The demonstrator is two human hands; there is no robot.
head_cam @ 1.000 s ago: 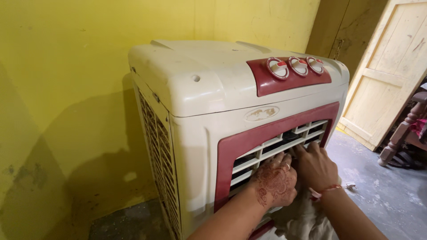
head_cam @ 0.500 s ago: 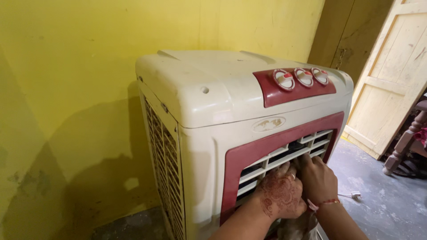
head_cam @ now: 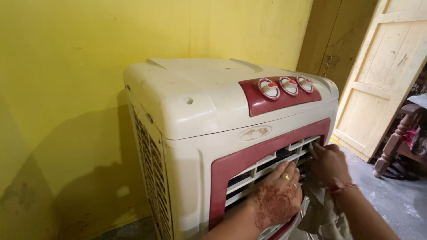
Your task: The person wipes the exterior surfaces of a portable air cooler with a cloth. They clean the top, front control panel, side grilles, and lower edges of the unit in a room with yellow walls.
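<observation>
At lower right, the cloth (head_cam: 322,209) is gripped, apparently, by the right hand (head_cam: 330,162) against the cooler (head_cam: 200,111) grille (head_cam: 267,166); the left hand (head_cam: 275,202) lies flat, unclenched. Fingers could be pinched between slats (narrow gaps).

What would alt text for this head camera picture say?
A person's left hand and right hand, which holds a grey cloth, press on the front vent of a cream and maroon air cooler beside a yellow wall.
</observation>
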